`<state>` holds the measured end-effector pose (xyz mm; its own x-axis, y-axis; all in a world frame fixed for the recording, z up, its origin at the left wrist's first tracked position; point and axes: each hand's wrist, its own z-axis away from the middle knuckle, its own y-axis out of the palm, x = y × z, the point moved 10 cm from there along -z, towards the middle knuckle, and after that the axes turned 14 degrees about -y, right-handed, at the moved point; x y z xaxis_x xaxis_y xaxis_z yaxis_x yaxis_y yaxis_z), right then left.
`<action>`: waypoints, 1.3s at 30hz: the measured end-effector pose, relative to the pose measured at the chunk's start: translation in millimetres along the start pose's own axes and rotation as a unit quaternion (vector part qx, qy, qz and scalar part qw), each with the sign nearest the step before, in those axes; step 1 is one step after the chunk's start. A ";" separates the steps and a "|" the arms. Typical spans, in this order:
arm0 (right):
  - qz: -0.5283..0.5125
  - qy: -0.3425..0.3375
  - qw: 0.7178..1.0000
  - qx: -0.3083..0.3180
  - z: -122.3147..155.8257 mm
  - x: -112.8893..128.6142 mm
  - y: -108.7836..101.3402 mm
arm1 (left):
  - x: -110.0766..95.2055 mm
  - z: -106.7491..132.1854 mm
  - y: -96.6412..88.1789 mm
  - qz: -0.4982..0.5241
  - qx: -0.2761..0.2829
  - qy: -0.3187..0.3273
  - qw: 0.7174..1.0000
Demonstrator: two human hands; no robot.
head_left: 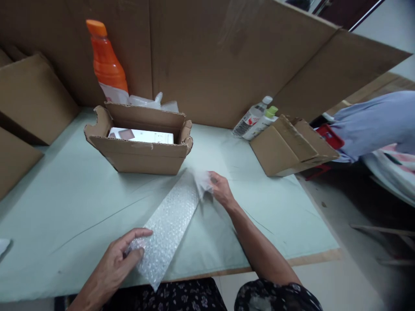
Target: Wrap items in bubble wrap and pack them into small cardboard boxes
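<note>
A long strip of bubble wrap (171,220) lies slantwise on the pale green table (65,203). My left hand (121,259) pinches the strip's near end between thumb and fingers. My right hand (220,188) grips the far end, which is crumpled and blurred. Beyond the strip stands an open cardboard box (139,151) with a white flat item (142,135) inside.
An orange bottle (106,65) stands behind the open box. A second, smaller carton (288,147) sits at the right with two plastic bottles (256,119) behind it. Cardboard sheets wall the back and left. Another person's blue sleeve (372,125) shows at far right.
</note>
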<state>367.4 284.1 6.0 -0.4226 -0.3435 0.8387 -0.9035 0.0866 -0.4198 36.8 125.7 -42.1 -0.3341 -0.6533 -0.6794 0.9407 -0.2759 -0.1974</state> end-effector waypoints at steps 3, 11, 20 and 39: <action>-0.040 0.013 0.999 -0.030 -15.8 -4.5 -17.8 | -1.1 1.1 -0.3 0.001 -0.001 -0.006 1.000; -0.125 0.064 0.981 -0.135 -89.2 -27.9 -50.1 | 1.4 -0.5 2.0 -0.003 -0.007 -0.016 1.000; -0.068 0.181 0.975 -0.108 -181.4 -77.9 -26.9 | 7.1 1.6 5.0 -0.011 -0.012 -0.023 1.000; 0.242 -0.214 0.933 0.161 16.0 51.3 45.8 | -22.8 17.2 14.6 -0.150 -0.013 0.204 0.967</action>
<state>305.5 255.5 24.2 -0.6459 -0.6845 0.3379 -0.5168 0.0663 -0.8535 57.2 124.5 -17.3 -0.5462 -0.2120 -0.8104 0.8079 -0.3889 -0.4428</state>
